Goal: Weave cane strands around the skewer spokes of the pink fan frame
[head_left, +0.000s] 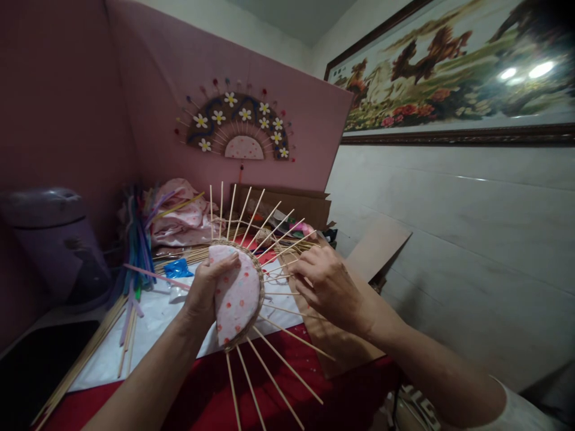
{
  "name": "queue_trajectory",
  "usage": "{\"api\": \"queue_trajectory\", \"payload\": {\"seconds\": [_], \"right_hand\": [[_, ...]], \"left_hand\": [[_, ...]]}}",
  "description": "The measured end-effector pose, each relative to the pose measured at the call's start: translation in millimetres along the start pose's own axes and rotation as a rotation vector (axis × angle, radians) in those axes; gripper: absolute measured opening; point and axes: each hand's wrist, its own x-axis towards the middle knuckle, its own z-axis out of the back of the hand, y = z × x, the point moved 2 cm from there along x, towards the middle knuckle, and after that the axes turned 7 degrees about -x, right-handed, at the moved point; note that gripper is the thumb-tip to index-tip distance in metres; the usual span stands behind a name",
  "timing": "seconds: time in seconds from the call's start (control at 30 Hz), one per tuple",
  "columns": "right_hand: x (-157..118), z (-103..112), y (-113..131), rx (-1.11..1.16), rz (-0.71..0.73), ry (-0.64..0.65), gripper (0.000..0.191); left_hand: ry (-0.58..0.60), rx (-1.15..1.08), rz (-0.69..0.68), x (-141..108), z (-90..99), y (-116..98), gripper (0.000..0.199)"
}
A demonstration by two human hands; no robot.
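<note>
A half-round fan base (pixel 240 293), covered in pale pink cloth with small red prints, is held up over the table. Thin wooden sticks (pixel 283 362) fan out from its curved edge, which is bound with brown twine (pixel 259 267). My left hand (pixel 204 287) is closed on the straight side, thumb lying across the cloth front. To the right, my right hand (pixel 323 284) has its fingers bent together by the tips of the right-hand sticks. Whatever sits between those fingertips, a stick end or a strand, is too small to tell.
A finished flower-trimmed fan (pixel 242 123) hangs on the pink board behind. Pink cloth (pixel 177 209), coloured stems (pixel 135 239) and loose sticks (pixel 85 365) lie left. Cardboard (pixel 345 335) lies right, near the tiled wall. A purple container (pixel 58 245) stands far left.
</note>
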Motion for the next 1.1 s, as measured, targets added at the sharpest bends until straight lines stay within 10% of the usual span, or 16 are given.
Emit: {"api": "queue_trajectory", "payload": {"seconds": [1.1], "right_hand": [[-0.5, 0.1, -1.0, -0.005, -0.022, 0.007, 0.012]], "left_hand": [[-0.001, 0.019, -0.026, 0.8, 0.6, -0.7, 0.019]]}}
